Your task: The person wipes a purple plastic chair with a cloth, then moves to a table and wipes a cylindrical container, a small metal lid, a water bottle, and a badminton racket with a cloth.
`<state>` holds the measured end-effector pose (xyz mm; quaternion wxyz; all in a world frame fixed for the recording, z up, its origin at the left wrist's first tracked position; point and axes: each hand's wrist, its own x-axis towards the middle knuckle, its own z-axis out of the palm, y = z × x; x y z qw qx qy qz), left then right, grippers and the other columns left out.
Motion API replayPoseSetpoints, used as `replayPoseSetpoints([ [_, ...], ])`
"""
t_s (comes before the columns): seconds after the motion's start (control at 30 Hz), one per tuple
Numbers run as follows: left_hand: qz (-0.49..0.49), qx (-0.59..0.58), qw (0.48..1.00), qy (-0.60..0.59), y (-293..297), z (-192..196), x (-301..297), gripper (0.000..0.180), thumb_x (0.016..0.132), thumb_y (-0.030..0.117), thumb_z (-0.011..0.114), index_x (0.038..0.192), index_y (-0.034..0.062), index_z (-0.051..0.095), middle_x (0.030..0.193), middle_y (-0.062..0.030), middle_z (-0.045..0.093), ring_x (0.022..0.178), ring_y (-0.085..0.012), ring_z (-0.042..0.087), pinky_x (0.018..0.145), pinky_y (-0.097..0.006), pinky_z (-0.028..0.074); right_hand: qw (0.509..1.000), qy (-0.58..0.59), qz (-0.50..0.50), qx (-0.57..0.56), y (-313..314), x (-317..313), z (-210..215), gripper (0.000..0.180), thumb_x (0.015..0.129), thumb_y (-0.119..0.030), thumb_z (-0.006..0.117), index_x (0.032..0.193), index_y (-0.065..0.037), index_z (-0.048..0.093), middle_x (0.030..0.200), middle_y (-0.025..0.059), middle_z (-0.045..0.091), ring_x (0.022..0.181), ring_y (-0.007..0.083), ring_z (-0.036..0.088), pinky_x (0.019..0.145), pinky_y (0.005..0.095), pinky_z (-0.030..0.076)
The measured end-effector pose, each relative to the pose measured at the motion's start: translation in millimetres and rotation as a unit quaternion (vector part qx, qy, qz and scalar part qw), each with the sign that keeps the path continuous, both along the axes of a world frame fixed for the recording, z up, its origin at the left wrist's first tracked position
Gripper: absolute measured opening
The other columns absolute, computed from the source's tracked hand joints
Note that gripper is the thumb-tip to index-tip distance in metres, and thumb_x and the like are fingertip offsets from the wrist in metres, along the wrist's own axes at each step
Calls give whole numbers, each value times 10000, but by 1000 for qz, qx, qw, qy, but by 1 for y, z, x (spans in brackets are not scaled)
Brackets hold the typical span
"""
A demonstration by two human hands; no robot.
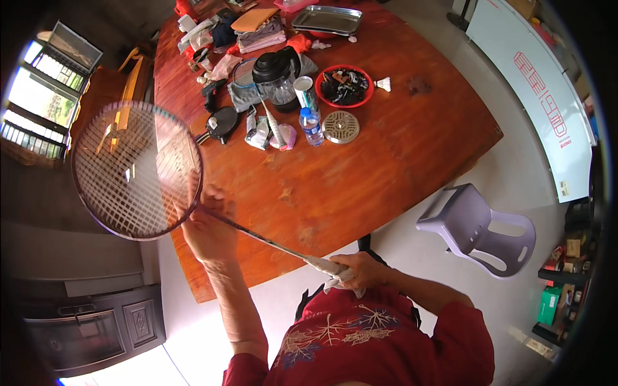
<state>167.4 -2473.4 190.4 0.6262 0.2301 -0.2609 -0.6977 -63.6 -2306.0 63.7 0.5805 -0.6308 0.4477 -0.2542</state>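
Observation:
A badminton racket slants across my front, its round purple-framed head up at the left. My right hand is closed round its pale handle, with a whitish cloth or loose wrap bunched at the grip. My left hand is at the base of the racket head, its fingers spread and partly seen through the strings. Those fingers are slightly blurred, and whether they press on the frame is unclear. Beyond the racket is a wooden table. A second racket lies there with its handle toward me.
On the table stand a water bottle, a lidded black jug, a tube and a red bowl beside a shuttlecock. A round metal grate lies nearby. A lilac plastic chair stands right of the table.

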Motion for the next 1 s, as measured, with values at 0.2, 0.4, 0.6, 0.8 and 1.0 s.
replayPoseSetpoints([
  [0.2, -90, 8, 936, -340, 56, -90, -80, 767, 811, 472, 605, 1375, 64, 286, 1236, -151, 466, 1068, -243, 503, 780, -329, 473, 978, -120, -165, -49, -35, -24, 0, 541, 752, -130, 674, 1232, -23, 449, 925, 121, 612, 855, 232, 623, 730, 329, 483],
  [0.4, -209, 66, 878, -425, 106, -138, -102, 736, 776, 378, 687, 1307, 23, 322, 1096, -170, 561, 980, -242, 561, 835, -357, 449, 929, -205, -306, -45, -54, -20, -24, 446, 814, -89, 616, 1209, -27, 417, 1025, 96, 551, 946, 173, 546, 806, 314, 448],
  [0.6, -125, -63, 749, -648, 104, -143, -126, 841, 759, 546, 624, 1314, 32, 256, 941, -252, 618, 809, -395, 633, 660, -454, 516, 895, -260, -355, 71, -47, -35, -40, 337, 878, -155, 568, 1161, -32, 433, 987, 23, 530, 899, 93, 500, 783, 245, 423],
  [0.8, -222, 13, 774, -593, 97, -178, -126, 845, 751, 455, 693, 1343, 66, 234, 817, -227, 640, 772, -349, 655, 641, -395, 515, 914, -206, -325, 125, -44, -59, -102, 276, 842, -136, 595, 1074, -5, 522, 958, 54, 595, 891, 115, 564, 760, 262, 463],
  [1.0, -281, 92, 780, -551, 98, -213, -115, 696, 692, 229, 784, 1261, 77, 413, 726, -121, 639, 569, -135, 586, 494, -290, 473, 925, -194, -221, 241, -62, -141, -118, 222, 789, -70, 588, 1003, -17, 617, 865, 16, 625, 775, 98, 585, 686, 237, 483],
])
